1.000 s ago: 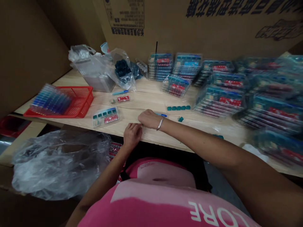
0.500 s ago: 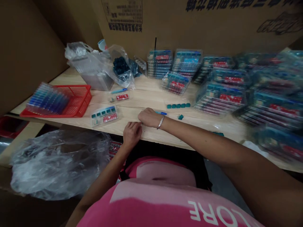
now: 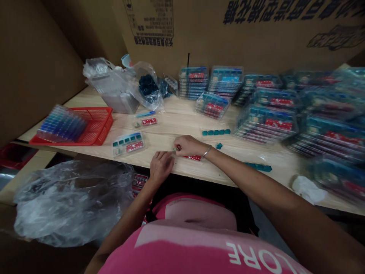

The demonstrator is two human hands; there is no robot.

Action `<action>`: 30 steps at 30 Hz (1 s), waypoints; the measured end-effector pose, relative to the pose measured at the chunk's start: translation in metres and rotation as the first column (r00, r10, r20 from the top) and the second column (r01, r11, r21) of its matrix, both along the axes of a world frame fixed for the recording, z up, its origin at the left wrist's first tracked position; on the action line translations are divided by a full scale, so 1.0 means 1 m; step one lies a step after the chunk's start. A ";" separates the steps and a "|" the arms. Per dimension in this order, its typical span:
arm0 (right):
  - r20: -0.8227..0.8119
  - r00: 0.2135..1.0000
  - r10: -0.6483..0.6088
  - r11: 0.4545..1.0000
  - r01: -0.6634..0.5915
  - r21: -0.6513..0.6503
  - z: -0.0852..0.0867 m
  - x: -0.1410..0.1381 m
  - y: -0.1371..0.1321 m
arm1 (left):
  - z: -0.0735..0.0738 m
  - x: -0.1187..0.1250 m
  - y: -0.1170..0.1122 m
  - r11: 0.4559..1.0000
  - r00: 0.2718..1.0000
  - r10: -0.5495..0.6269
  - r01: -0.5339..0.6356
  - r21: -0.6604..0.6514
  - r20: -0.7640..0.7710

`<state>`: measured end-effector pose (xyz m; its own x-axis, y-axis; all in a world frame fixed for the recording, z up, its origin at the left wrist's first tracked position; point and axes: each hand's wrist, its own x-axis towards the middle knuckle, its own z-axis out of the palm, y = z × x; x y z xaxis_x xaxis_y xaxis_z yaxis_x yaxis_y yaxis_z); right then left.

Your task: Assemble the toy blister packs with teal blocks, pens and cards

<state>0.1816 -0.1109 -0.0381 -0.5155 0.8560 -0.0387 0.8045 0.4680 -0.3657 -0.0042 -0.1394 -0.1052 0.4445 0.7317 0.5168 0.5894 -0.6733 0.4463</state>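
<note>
My right hand point(image 3: 188, 146), with a thin bracelet at the wrist, pinches a small greenish piece point(image 3: 174, 150) at its fingertips over the wooden table point(image 3: 168, 131). My left hand point(image 3: 161, 165) sits at the table's front edge just beside it, fingers curled, their tips partly hidden. A red-printed strip point(image 3: 194, 157) lies half under my right hand. Close by lie a single teal piece point(image 3: 219, 145) and a short row of teal pieces point(image 3: 216, 132). A clear tray with teal pieces and a red label point(image 3: 128, 144) lies to the left.
Several stacks of clear blister packs point(image 3: 265, 123) cover the table's right and back. A red wire basket point(image 3: 98, 125) holds blue-tinted trays at the left. Plastic bags point(image 3: 112, 85) stand at the back, another bag point(image 3: 71, 203) sits below the edge, and cardboard walls surround the table.
Both hands have shifted slightly right and toward me. The red strip and a longer teal row at the right now show. The blue item beyond my right hand no longer shows.
</note>
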 end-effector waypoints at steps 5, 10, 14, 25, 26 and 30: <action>-0.340 0.934 -0.109 0.993 0.088 -0.077 0.002 0.004 -0.017 | 0.019 0.006 -0.002 0.919 0.873 0.081 0.122 -0.374 0.482; -0.571 0.783 -0.246 0.959 0.110 -0.261 0.015 0.007 -0.037 | 0.039 0.019 -0.001 0.680 0.693 0.183 0.423 -0.599 0.697; -0.662 0.695 -0.281 0.931 0.030 -0.364 0.023 0.014 -0.051 | 0.043 0.021 -0.002 0.643 0.650 0.238 0.451 -0.619 0.722; -0.737 0.582 -0.342 0.923 0.059 -0.381 0.025 0.016 -0.069 | 0.060 0.031 -0.008 0.672 0.645 0.159 0.484 -0.560 0.748; -0.739 0.579 -0.343 0.923 0.063 -0.380 0.023 0.017 -0.069 | 0.060 0.032 -0.008 0.657 0.643 0.177 0.487 -0.576 0.745; -0.767 0.527 -0.366 0.898 -0.014 -0.439 0.014 0.021 -0.066 | 0.053 0.034 -0.006 0.574 0.619 0.275 0.508 -0.642 0.736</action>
<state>0.2027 -0.1771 -0.0237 -0.3170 0.9484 0.0011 0.1070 0.0369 -0.9936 0.0301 -0.1458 -0.0522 0.3375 0.9408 -0.0311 -0.2445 0.1195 0.9623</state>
